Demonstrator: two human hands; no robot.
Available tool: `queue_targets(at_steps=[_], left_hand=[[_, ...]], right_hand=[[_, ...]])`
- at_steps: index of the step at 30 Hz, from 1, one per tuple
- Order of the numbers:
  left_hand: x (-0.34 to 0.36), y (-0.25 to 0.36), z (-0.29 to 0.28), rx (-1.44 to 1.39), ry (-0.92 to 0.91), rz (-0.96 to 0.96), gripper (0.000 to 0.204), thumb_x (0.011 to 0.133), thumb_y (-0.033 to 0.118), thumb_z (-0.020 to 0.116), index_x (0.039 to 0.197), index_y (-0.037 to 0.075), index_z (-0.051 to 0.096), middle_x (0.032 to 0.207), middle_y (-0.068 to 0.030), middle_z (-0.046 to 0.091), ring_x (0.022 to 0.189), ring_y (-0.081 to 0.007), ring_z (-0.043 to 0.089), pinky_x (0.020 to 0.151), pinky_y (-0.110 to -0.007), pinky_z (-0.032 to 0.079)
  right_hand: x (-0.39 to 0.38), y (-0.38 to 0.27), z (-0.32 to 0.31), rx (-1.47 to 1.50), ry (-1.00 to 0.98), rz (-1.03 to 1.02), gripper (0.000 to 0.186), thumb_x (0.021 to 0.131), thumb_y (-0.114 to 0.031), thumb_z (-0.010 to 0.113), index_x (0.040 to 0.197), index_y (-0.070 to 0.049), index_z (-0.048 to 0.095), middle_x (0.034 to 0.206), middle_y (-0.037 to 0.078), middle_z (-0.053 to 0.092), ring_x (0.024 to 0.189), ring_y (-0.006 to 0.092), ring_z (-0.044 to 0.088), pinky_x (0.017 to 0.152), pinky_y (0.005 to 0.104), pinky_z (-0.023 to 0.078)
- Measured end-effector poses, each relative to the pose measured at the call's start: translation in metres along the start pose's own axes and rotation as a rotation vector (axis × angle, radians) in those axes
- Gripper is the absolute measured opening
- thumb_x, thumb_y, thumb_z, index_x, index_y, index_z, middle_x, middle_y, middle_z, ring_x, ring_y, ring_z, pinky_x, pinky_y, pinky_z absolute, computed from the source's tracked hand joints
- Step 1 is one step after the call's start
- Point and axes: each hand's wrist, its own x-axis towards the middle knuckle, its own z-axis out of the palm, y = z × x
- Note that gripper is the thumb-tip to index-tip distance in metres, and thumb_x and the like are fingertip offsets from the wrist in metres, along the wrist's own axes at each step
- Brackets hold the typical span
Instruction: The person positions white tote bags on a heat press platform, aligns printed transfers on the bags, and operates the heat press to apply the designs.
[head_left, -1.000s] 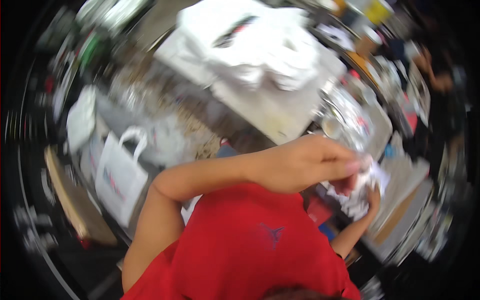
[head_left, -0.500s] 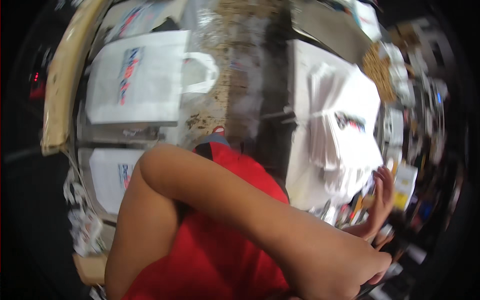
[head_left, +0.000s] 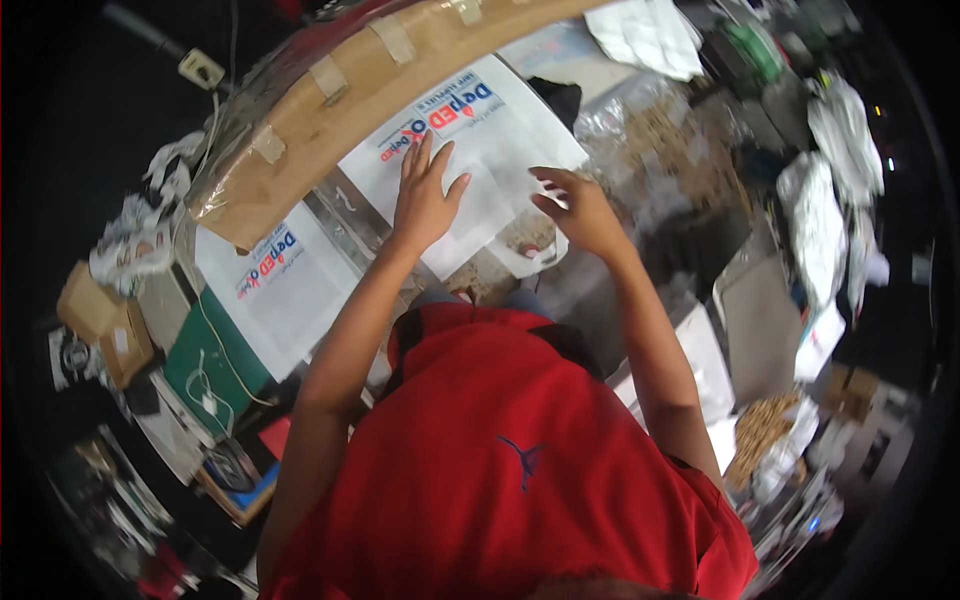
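Observation:
A white tote bag with blue and red print lies flat ahead of me, its looped handle toward my body. My left hand rests over the bag beside the print, fingers spread and nothing held. Near the bag's right edge, above the handle, my right hand hovers with its fingers bent and apart; I see nothing in it. Whether its fingertips touch the bag I cannot tell. To the left lies a second printed white bag, partly behind my left forearm.
A long taped cardboard-brown beam runs along the far side of the bags. At right sit a pile of white bags and a grey board. Left are a green panel, a white cable and an open carton.
My view has turned toward the printed bags on the left. Both arms, earlier at the lower right by the stack of white bags, now reach forward over the flat bag.

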Motion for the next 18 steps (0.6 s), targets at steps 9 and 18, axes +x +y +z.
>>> queue_targets(at_steps=[9,18], left_hand=[[-0.023,-0.034,0.053,0.414,0.001,-0.442,0.083,0.092,0.051,0.054,0.150,-0.003,0.028,0.159,-0.0203,0.020,0.149,-0.0362,0.013,0.120,-0.051,0.011],[-0.049,-0.016,0.042,0.332,0.399,-0.639,0.072,0.073,0.028,0.079,0.133,-0.002,0.053,0.146,-0.0238,0.040,0.130,-0.0393,0.042,0.110,-0.046,0.036]], right_hand=[[0.132,0.025,0.131,-0.378,-0.262,-0.807,0.057,0.090,-0.015,0.055,0.141,0.007,0.041,0.151,0.019,0.037,0.144,0.0346,0.029,0.118,0.0396,0.028],[0.143,0.004,0.140,-0.422,-0.255,-0.782,0.039,0.082,-0.024,0.066,0.108,0.005,0.064,0.123,0.024,0.055,0.121,0.0341,0.050,0.104,0.0442,0.042]])
